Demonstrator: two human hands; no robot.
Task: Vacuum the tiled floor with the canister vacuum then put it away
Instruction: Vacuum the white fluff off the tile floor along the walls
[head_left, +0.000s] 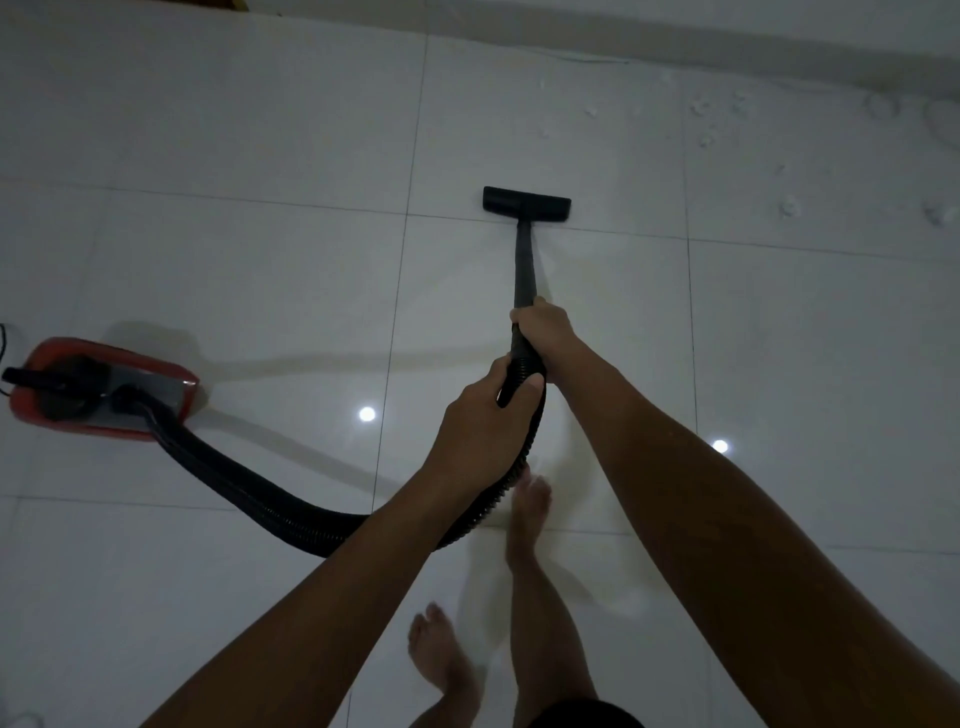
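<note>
Both hands grip the vacuum: right hand (540, 325) curls round the black wand (523, 260), left hand (480, 410) just behind it holds the ribbed hose (270, 493). White tiled floor (234, 234) carries everything. Red canister (104, 387) sits well left of the wand. Floor nozzle (526, 200) lies flat at the wand's far end. White debris specks (789, 205) lie right of the nozzle.

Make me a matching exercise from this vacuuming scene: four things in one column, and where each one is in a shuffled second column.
Things:
1. floor head
2. red canister
3. white crumbs
4. hose

Places:
A. scattered on the tiles at upper right, near the wall
B. sitting on the floor at far left
C. at the far end of the wand, straight ahead
D. curving across the floor from the canister up to the hands

Pairs: 1-C, 2-B, 3-A, 4-D
</note>
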